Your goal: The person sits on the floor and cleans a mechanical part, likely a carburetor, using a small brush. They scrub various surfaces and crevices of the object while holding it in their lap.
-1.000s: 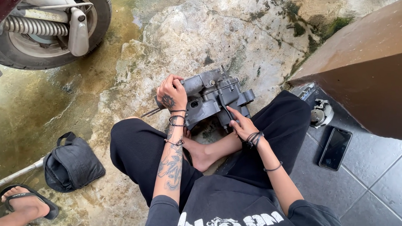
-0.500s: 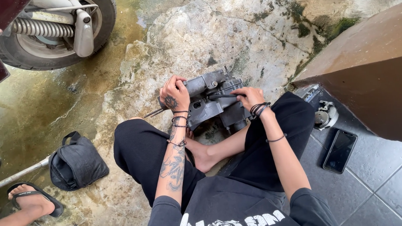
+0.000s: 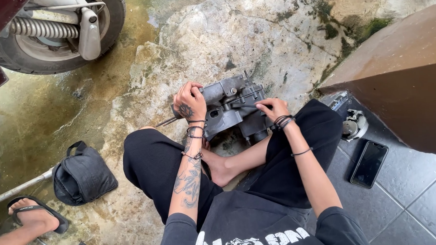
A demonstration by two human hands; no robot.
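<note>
I sit cross-legged on the ground with a grey metal engine casing (image 3: 232,112) resting between my knees. My left hand (image 3: 190,101) grips the casing's upper left corner, with a thin metal rod sticking out to the left just below it. On the casing's right side my right hand (image 3: 271,108) pinches a slim dark tool whose tip points left onto the casing. Both wrists carry dark bands, and the left forearm is tattooed.
A scooter's rear wheel and spring shock (image 3: 57,31) stand at the top left. A black bag (image 3: 83,175) lies left of my leg. Another person's sandalled foot (image 3: 33,216) is at the bottom left. A black phone (image 3: 369,164) and a round metal part (image 3: 353,125) lie on tiles beside a brown wall (image 3: 402,80).
My right hand has risen from the casing's lower right edge to its right side, now holding the slim tool against it. The left hand has kept its grip.
</note>
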